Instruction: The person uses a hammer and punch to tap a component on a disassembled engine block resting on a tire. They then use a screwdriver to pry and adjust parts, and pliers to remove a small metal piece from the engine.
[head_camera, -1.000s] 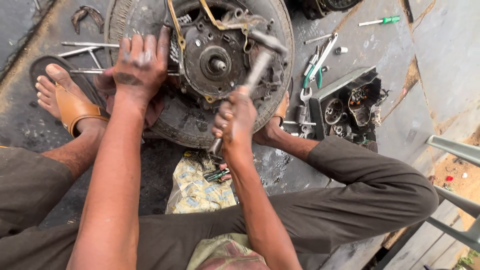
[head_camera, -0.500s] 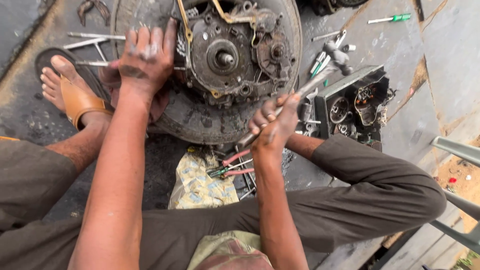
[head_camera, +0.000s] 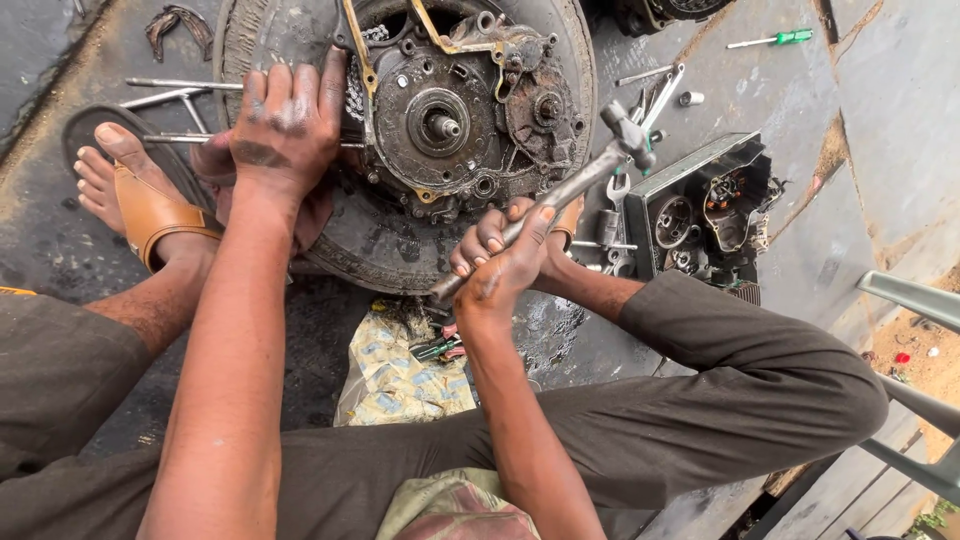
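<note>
Tan sandal (head_camera: 150, 215) on my foot sits far left on the dark floor (head_camera: 60, 260). My left hand (head_camera: 285, 125) lies flat on the tyre (head_camera: 370, 250), fingers spread, grip clamped on nothing, just left of the greasy hub (head_camera: 440, 125). My right hand (head_camera: 500, 265) has its grip clamped on the hammer (head_camera: 560, 195) handle, head raised right of the hub. Further right lies a black engine part (head_camera: 705, 205), spanners (head_camera: 650, 105) beside it.

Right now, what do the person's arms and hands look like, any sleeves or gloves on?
Both forearms are bare, with no sleeves showing. No gloves, watch or rings visible. The left hand and right hand are smeared with dark grease, heaviest across the knuckles and fingers.
</note>
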